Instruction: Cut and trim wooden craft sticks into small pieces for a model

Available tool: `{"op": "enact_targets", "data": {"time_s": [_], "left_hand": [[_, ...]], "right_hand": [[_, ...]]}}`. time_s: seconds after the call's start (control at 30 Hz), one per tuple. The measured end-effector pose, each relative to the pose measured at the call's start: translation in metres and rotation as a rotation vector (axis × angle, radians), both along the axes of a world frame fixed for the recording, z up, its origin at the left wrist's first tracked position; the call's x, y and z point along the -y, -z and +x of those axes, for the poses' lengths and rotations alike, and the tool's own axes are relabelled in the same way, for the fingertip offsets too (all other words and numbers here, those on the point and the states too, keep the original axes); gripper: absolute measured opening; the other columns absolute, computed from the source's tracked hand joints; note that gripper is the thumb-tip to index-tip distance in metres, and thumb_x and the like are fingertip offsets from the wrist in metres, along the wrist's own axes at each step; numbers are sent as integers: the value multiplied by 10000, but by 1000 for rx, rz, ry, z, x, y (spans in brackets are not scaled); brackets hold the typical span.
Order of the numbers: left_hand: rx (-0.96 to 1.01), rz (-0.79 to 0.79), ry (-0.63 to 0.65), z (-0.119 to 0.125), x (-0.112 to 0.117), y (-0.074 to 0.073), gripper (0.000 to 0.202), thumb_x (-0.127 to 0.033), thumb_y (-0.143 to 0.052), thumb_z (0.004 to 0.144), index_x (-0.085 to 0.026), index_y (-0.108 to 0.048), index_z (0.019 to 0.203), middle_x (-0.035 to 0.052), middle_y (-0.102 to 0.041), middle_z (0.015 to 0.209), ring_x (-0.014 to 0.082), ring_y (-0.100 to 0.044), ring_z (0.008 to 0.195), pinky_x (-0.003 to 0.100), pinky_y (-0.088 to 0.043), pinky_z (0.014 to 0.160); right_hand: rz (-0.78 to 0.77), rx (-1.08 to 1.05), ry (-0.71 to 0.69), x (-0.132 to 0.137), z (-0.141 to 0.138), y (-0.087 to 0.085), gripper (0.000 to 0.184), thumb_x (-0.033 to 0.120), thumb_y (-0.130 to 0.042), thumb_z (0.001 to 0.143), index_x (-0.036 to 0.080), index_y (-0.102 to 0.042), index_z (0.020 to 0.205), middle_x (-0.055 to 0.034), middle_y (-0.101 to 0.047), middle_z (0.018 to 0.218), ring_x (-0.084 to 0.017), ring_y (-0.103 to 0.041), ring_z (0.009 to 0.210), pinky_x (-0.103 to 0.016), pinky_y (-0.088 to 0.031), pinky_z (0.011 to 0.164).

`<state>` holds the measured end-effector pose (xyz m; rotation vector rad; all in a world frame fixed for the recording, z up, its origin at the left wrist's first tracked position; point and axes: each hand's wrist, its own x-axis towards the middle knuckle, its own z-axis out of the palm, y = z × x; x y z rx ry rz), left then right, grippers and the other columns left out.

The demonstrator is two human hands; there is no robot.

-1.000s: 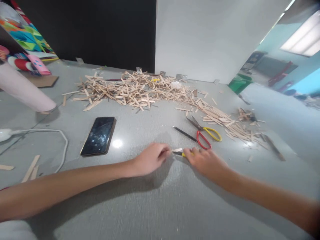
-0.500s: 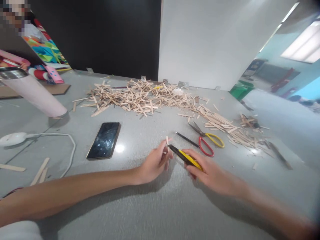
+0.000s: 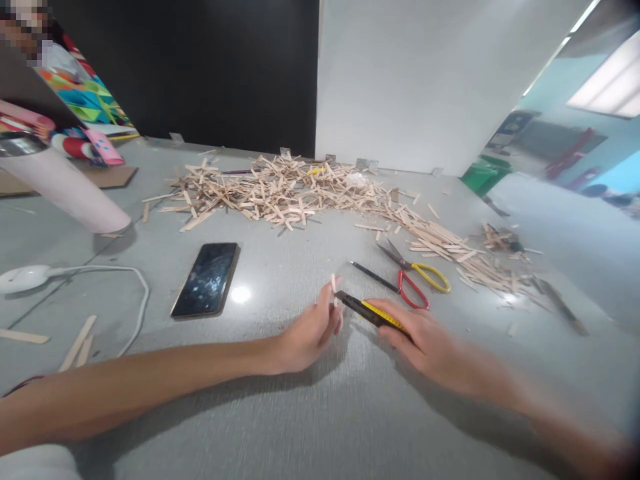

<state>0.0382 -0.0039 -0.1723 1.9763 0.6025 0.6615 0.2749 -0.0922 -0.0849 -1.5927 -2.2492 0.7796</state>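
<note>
My left hand (image 3: 311,333) pinches a short piece of wooden stick (image 3: 333,285) upright between its fingertips, just above the grey table (image 3: 280,413). My right hand (image 3: 417,337) grips a yellow and black utility knife (image 3: 370,311), whose tip points at the stick piece and lies close to it. A black pencil (image 3: 373,277) and scissors with one red and one yellow handle (image 3: 414,279) lie just beyond my hands.
A wide heap of wooden sticks (image 3: 280,190) runs across the far table and down the right side. A dark phone (image 3: 207,279) lies left of my hands. A white cable (image 3: 125,293), a pink cylinder (image 3: 65,190) and a few loose sticks (image 3: 77,343) are at the left.
Both hands have lifted from the table: the left has raised the stick piece upright, and the right has picked the knife up and now aims it at the stick.
</note>
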Motion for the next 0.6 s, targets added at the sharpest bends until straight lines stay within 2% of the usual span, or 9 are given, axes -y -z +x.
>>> {"op": "enact_targets", "data": {"time_s": [0.13, 0.2, 0.27, 0.33, 0.4, 0.5, 0.6], "left_hand": [[-7, 9, 11, -1, 0, 0, 561, -296, -275, 1130, -168, -6, 1605, -39, -526, 818, 128, -487, 642, 281, -445, 635], [-9, 12, 11, -2, 0, 0, 548, -293, -259, 1133, -161, -7, 1602, -43, -520, 810, 124, -478, 628, 269, -442, 619], [-14, 18, 19, -2, 0, 0, 544, -299, -287, 1128, -153, -38, 1590, -41, -522, 809, 126, -482, 626, 264, -437, 601], [-19, 25, 33, -2, 1, 1, 551, -301, -334, 1118, -154, -73, 1580, -37, -533, 810, 128, -490, 624, 264, -433, 592], [-16, 29, 35, -1, 1, 1, 547, -301, -351, 1114, -163, -87, 1572, -37, -541, 809, 128, -495, 623, 264, -432, 592], [5, 25, 4, 0, 1, 0, 492, -324, -284, 1136, -177, -79, 1558, -49, -529, 789, 121, -482, 607, 262, -429, 596], [7, 22, -28, 0, 1, -2, 460, -345, -236, 1142, -167, -89, 1540, -55, -515, 771, 130, -493, 615, 274, -437, 608]], "right_hand": [[-94, 117, 190, 15, -21, 14, 409, 414, -377, 1125, 227, -567, 1435, -122, -772, 1079, -279, -756, 898, -383, -561, 773], [-111, 139, 228, 16, -26, 12, 387, 385, -374, 1116, 209, -581, 1392, -115, -767, 997, -269, -742, 817, -356, -535, 703], [-111, 154, 211, 13, -23, 1, 365, 398, -390, 1114, 214, -615, 1335, -105, -756, 972, -254, -727, 790, -346, -519, 706], [-97, 124, 125, 8, -16, -11, 313, 397, -435, 1107, 226, -665, 1233, -90, -754, 987, -236, -718, 822, -337, -515, 762], [-82, 91, 70, 6, -15, -14, 270, 374, -472, 1098, 235, -680, 1200, -76, -760, 1004, -226, -716, 869, -324, -508, 796], [-42, 139, 216, 11, -28, 1, 290, 325, -463, 1079, 199, -646, 1265, -91, -750, 903, -229, -698, 750, -311, -481, 672], [-25, 96, 230, 13, -37, 10, 301, 281, -414, 1076, 178, -631, 1257, -88, -735, 843, -231, -686, 714, -304, -455, 619]]}}
